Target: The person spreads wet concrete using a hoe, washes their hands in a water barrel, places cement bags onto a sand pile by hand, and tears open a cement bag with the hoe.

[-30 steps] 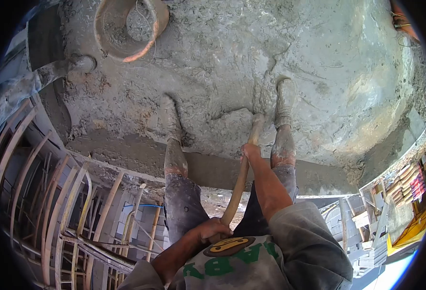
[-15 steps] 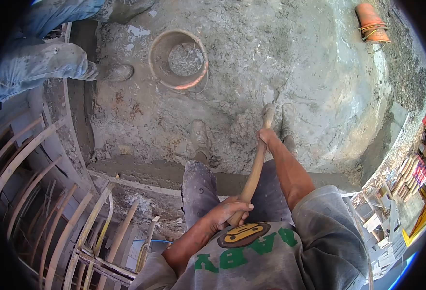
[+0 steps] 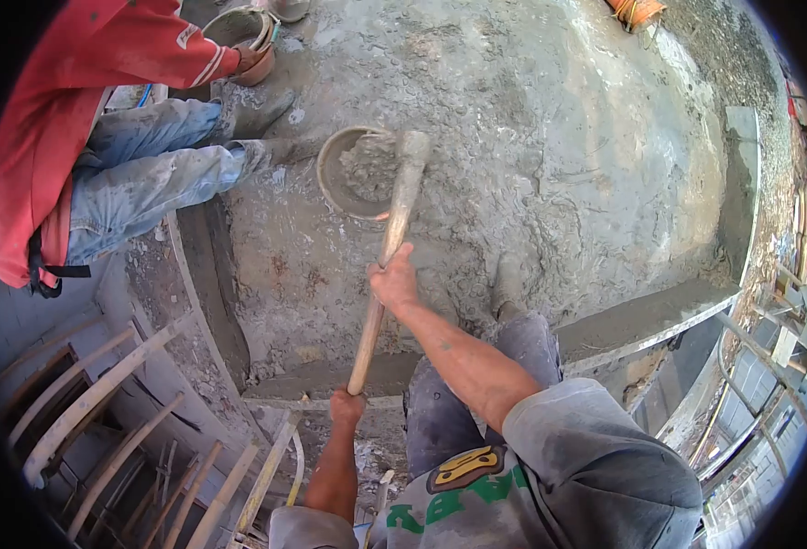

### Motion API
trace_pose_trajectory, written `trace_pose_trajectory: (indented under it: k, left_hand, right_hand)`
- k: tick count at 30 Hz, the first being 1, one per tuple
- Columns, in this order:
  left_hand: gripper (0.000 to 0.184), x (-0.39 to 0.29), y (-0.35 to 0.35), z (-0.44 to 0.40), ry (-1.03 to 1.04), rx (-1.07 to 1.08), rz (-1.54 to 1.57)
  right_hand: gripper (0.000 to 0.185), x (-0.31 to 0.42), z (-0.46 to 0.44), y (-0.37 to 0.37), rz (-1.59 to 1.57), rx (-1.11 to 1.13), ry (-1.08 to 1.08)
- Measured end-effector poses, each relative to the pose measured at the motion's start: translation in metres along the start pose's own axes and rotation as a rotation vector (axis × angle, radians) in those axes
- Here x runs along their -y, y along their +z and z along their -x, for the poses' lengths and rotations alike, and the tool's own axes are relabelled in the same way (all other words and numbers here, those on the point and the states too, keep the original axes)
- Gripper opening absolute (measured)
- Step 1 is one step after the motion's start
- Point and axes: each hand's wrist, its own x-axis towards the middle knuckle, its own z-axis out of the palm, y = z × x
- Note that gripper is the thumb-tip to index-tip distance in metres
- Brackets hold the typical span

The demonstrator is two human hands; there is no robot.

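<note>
At far left, a co-worker in a red sweatshirt (image 3: 46, 137) and mud-stained jeans (image 3: 161, 169) stands above a stack of wooden poles (image 3: 92, 403) that fills the lower corner. The co-worker's hand (image 3: 248, 60) is at a smaller bucket (image 3: 259, 71) near the top edge. Right of the jeans, a mortar bucket (image 3: 328, 188) rests on the wet concrete (image 3: 586, 210), with grey mortar (image 3: 367, 169) in it. The person's left hand (image 3: 346, 405) is wrapped around the butt of a hoe (image 3: 373, 329), whose handle slants up and right to its head at the bucket's right rim. The right hand (image 3: 392, 277), fingers curled closely round the handle, grips it about midway. Farther right, a muddy boot (image 3: 508, 279) stands in the concrete; an orange bucket (image 3: 639, 13) lies at the top edge, and a form board (image 3: 742, 174) borders the right side.
</note>
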Motion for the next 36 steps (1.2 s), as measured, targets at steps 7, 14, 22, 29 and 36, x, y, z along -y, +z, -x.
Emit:
trace_pose_trajectory:
  k: [7,14,22,29,36]
  left_hand:
    - [0.030,-0.023,0.029,-0.037,0.185,-0.029,0.072]
    - [0.040,-0.273,0.034,0.059,0.503,0.658,0.018]
    - [0.029,-0.434,0.212,0.074,0.479,0.608,-0.257]
    - [0.016,-0.399,0.270,0.179,-0.010,1.041,-0.138]
    - [0.015,-0.392,0.289,0.208,-0.178,1.211,-0.163]
  right_hand:
    - [0.041,-0.028,-0.020,-0.064,-0.356,-0.080,0.003]
    - [0.029,-0.118,-0.095,-0.298,-1.162,-0.255,0.097]
    - [0.010,-0.303,-0.257,-0.409,-1.236,-0.124,0.396]
    - [0.012,-0.435,-0.145,-0.409,-1.145,-0.152,0.755]
    - [0.012,-0.486,-0.081,-0.418,-0.970,-0.264,0.981]
